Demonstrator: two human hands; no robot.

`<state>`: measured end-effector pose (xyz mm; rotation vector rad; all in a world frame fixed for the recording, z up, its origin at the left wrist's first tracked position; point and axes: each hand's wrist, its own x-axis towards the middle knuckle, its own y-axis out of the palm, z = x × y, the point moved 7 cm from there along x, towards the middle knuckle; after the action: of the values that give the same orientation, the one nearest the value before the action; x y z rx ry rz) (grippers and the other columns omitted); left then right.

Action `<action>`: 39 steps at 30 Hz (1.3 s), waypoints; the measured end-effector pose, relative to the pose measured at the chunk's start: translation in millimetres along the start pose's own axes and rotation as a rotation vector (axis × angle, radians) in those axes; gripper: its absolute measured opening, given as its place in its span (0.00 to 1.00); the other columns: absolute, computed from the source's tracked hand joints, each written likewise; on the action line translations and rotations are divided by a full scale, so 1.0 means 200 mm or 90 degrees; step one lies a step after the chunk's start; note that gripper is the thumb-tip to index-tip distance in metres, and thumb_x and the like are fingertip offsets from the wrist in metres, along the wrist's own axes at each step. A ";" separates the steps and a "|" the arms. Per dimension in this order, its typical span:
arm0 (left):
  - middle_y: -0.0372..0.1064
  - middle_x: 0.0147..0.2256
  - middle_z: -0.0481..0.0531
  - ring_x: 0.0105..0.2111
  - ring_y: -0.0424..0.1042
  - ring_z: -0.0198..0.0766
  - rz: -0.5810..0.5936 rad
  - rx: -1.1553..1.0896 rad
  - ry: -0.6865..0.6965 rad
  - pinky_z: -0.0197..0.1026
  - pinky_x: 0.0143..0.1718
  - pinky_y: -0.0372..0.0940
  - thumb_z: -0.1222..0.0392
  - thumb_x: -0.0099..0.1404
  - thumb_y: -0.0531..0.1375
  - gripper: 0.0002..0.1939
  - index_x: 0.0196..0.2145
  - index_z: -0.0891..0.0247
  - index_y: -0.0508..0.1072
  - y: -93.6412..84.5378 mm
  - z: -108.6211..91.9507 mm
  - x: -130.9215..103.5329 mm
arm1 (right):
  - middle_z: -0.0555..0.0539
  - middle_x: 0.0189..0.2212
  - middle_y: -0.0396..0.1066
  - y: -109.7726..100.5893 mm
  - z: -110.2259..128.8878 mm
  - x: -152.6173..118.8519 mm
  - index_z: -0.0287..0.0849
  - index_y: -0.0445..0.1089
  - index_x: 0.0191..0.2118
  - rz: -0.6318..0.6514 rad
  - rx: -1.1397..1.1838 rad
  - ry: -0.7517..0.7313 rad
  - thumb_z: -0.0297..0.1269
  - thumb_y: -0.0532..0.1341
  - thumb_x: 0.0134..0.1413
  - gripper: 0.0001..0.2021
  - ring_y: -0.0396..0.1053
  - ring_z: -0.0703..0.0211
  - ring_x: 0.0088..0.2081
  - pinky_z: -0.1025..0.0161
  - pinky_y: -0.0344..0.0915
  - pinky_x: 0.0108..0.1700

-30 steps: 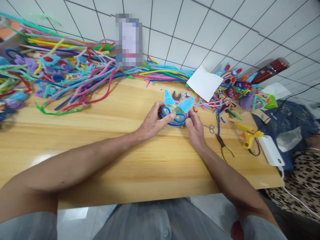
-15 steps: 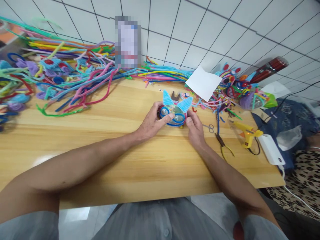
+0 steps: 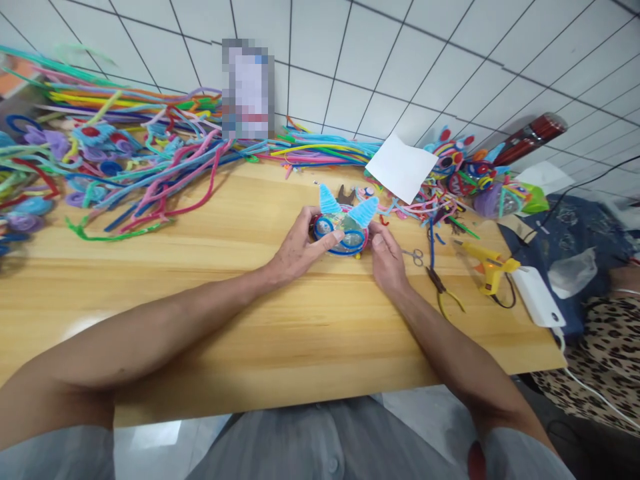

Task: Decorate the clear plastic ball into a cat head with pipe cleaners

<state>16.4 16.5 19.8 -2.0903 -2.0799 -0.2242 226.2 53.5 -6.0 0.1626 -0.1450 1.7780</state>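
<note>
Between my hands, over the wooden table, is a round clear craft piece with two light-blue fuzzy ears and dark-blue pipe-cleaner rings on its front. My left hand grips its left side, thumb lying across the front and fingers behind. Along the right edge, my right hand is curled with its thumb bent; its fingertips are partly hidden, and I cannot tell whether they press on the piece. A dark-brown fuzzy shape shows just behind the ears. Small scissors lie to the right of my right hand.
Pliers, a yellow glue gun and a white power block lie on the right. Pipe cleaners are heaped at the back left. White paper and finished-looking colourful figures are at the back right. A person's leopard-print clothing shows far right.
The whole view has shifted slightly, so everything sits a little further left. My hands keep nearly the same hold around the craft piece.
</note>
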 end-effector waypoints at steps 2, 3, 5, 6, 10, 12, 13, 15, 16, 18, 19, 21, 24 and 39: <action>0.73 0.48 0.53 0.46 0.72 0.42 -0.002 0.005 0.009 0.45 0.51 0.69 0.38 0.69 0.69 0.28 0.54 0.59 0.66 0.00 0.00 0.00 | 0.47 0.58 0.81 0.01 0.01 0.00 0.56 0.78 0.57 0.007 0.007 0.006 0.60 0.71 0.61 0.24 0.77 0.46 0.62 0.45 0.72 0.67; 0.73 0.48 0.53 0.46 0.72 0.41 -0.002 0.006 0.015 0.45 0.51 0.69 0.38 0.69 0.69 0.28 0.53 0.59 0.67 0.00 0.00 0.00 | 0.48 0.58 0.81 0.01 0.01 0.00 0.56 0.78 0.57 0.009 0.007 0.007 0.59 0.72 0.60 0.24 0.77 0.47 0.61 0.46 0.72 0.66; 0.73 0.47 0.52 0.45 0.71 0.41 0.001 0.004 0.022 0.44 0.50 0.69 0.38 0.68 0.69 0.28 0.52 0.59 0.67 -0.01 0.00 0.00 | 0.47 0.56 0.82 0.02 0.03 0.01 0.55 0.78 0.56 0.012 0.008 0.010 0.58 0.73 0.59 0.24 0.78 0.47 0.58 0.48 0.74 0.64; 0.73 0.47 0.52 0.45 0.71 0.41 0.002 0.004 0.022 0.44 0.50 0.69 0.38 0.68 0.69 0.28 0.52 0.59 0.67 -0.01 0.00 0.00 | 0.47 0.56 0.82 0.03 0.03 0.01 0.54 0.78 0.56 0.013 0.007 0.011 0.58 0.73 0.59 0.24 0.78 0.47 0.58 0.48 0.75 0.63; 0.73 0.49 0.52 0.47 0.71 0.41 0.006 0.008 0.006 0.45 0.52 0.68 0.39 0.69 0.70 0.27 0.53 0.58 0.67 -0.02 0.02 -0.01 | 0.46 0.54 0.82 0.03 0.04 0.00 0.53 0.78 0.55 -0.003 -0.011 0.017 0.64 0.72 0.58 0.27 0.78 0.46 0.57 0.47 0.75 0.62; 0.73 0.51 0.53 0.50 0.72 0.43 0.008 0.005 0.003 0.46 0.54 0.68 0.39 0.70 0.69 0.27 0.55 0.58 0.67 -0.02 0.02 -0.02 | 0.47 0.54 0.82 0.02 0.04 0.00 0.54 0.78 0.54 -0.010 -0.013 0.018 0.67 0.70 0.58 0.28 0.78 0.45 0.57 0.48 0.75 0.62; 0.73 0.53 0.54 0.51 0.72 0.43 0.007 0.004 0.002 0.47 0.55 0.68 0.39 0.70 0.69 0.28 0.56 0.57 0.67 -0.02 0.02 -0.02 | 0.46 0.54 0.82 0.03 0.04 0.00 0.54 0.78 0.55 -0.004 -0.010 0.020 0.68 0.69 0.58 0.29 0.78 0.45 0.58 0.48 0.75 0.62; 0.73 0.54 0.54 0.52 0.72 0.44 0.004 0.001 0.000 0.48 0.56 0.68 0.39 0.70 0.69 0.28 0.56 0.57 0.67 -0.02 0.03 -0.02 | 0.46 0.55 0.81 0.05 0.04 -0.01 0.54 0.77 0.58 0.020 -0.004 0.028 0.67 0.70 0.57 0.31 0.78 0.45 0.57 0.48 0.75 0.61; 0.72 0.54 0.54 0.53 0.72 0.45 0.003 0.002 -0.002 0.48 0.57 0.68 0.39 0.70 0.69 0.28 0.56 0.57 0.67 -0.02 0.04 -0.02 | 0.45 0.56 0.81 0.06 0.04 -0.01 0.53 0.76 0.59 0.028 -0.003 0.032 0.66 0.71 0.57 0.31 0.78 0.45 0.57 0.49 0.76 0.60; 0.72 0.54 0.54 0.53 0.72 0.45 0.003 0.000 -0.008 0.49 0.58 0.67 0.39 0.70 0.69 0.28 0.56 0.56 0.67 -0.02 0.05 -0.03 | 0.45 0.56 0.81 0.07 0.04 -0.01 0.52 0.75 0.60 0.031 -0.005 0.035 0.65 0.72 0.58 0.32 0.78 0.46 0.56 0.50 0.76 0.60; 0.72 0.54 0.54 0.52 0.72 0.44 0.003 -0.002 -0.008 0.49 0.58 0.67 0.38 0.70 0.69 0.28 0.56 0.56 0.66 -0.02 0.05 -0.03 | 0.45 0.55 0.81 0.07 0.04 -0.02 0.52 0.75 0.60 0.029 -0.006 0.033 0.64 0.72 0.58 0.31 0.78 0.47 0.56 0.50 0.76 0.59; 0.71 0.53 0.53 0.51 0.72 0.44 0.001 -0.003 -0.006 0.49 0.57 0.68 0.38 0.70 0.69 0.28 0.56 0.55 0.66 -0.03 0.06 -0.02 | 0.45 0.55 0.81 0.07 0.05 -0.02 0.51 0.75 0.60 0.027 -0.004 0.026 0.64 0.72 0.58 0.31 0.78 0.48 0.55 0.51 0.76 0.57; 0.71 0.51 0.52 0.50 0.72 0.43 0.003 0.001 -0.014 0.48 0.55 0.69 0.38 0.70 0.69 0.27 0.54 0.55 0.66 -0.03 0.07 -0.02 | 0.46 0.54 0.81 0.07 0.06 -0.02 0.52 0.75 0.60 0.032 0.003 0.013 0.66 0.69 0.60 0.30 0.78 0.48 0.54 0.52 0.77 0.55; 0.70 0.57 0.57 0.57 0.71 0.46 -0.008 0.024 -0.031 0.51 0.62 0.67 0.35 0.68 0.69 0.33 0.57 0.57 0.64 -0.03 0.06 -0.03 | 0.44 0.58 0.79 0.05 0.07 0.00 0.53 0.76 0.57 -0.006 0.064 -0.014 0.68 0.69 0.58 0.31 0.75 0.46 0.60 0.48 0.72 0.62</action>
<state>10.0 13.3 7.0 -2.0816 -2.1080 -0.1374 216.6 48.2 7.1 0.2558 -0.0704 1.7752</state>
